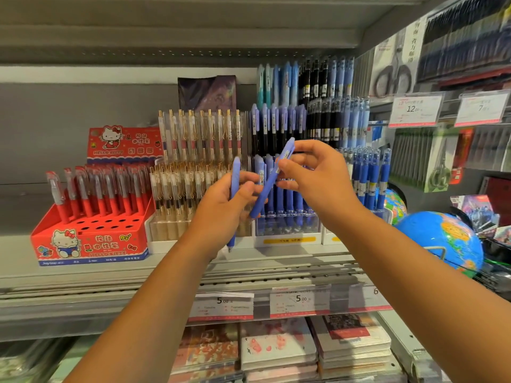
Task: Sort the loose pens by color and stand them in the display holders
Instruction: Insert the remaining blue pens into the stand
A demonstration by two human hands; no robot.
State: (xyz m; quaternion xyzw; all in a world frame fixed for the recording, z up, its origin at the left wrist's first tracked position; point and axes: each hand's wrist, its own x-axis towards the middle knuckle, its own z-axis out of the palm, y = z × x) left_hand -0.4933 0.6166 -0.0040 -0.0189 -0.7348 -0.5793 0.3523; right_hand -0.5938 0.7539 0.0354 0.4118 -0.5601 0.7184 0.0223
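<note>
Two periwinkle-blue pens are in the person's hands. The upright pen (pixel 236 172) stands in the left hand (pixel 228 207), whose fingers (pixel 248 176) and thumb are curled round its barrel; its tip pokes out below the palm. The tilted pen (pixel 267 186) leans from lower left to upper right. The right hand (pixel 315 172) pinches its upper half between thumb and fingertips (pixel 287 164), and its lower end lies against the left thumb, crossing just beside the upright pen.

Directly behind both sets of fingers stands a clear holder (pixel 287 230) filled with pens of the same periwinkle shade, standing in tiers. Left of the left fingers is a holder of clear pens with gold clips (pixel 171 225), and further left a red cartoon-cat holder (pixel 91 240) with red-gripped pens in its rear rows and open holes in front. Right of the right fingers stand darker blue pens (pixel 372 178), then a globe (pixel 439 239). All rest on a grey shelf (pixel 110 269). Below the wrists, price tags (pixel 300 299) line its edge, above stacked notebooks (pixel 276 349).
</note>
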